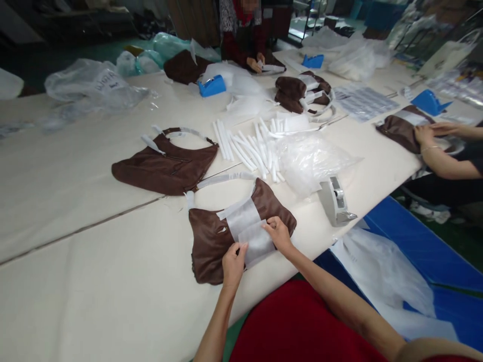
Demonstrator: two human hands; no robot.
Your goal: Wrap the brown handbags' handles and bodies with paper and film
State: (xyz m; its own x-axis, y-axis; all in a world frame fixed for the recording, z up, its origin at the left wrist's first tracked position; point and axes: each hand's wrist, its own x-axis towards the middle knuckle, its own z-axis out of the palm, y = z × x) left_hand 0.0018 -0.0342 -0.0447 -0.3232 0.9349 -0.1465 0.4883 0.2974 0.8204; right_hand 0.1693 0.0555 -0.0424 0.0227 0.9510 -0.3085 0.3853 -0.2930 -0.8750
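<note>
A brown handbag (pixel 209 251) lies near the table's front edge, its strap wrapped in white material and curving away behind it. Across its middle runs a band of translucent white wrapping sheet (pixel 243 217). My left hand (pixel 233 261) pinches the sheet's lower flap at its left corner. At the flap's right corner, my right hand (pixel 278 234) has thumb and fingers closed on the same sheet. Just behind lies a second brown handbag (pixel 166 168), flat, with white wrapping on its strap.
White foam strips (pixel 249 148) and a clear plastic bag (pixel 309 161) lie beyond the handbag. A grey tape dispenser (pixel 335 202) stands to the right, near the edge. Co-workers handle brown bags at the far side and at right (pixel 403 128). Blue tape dispensers (pixel 212 86) stand farther back.
</note>
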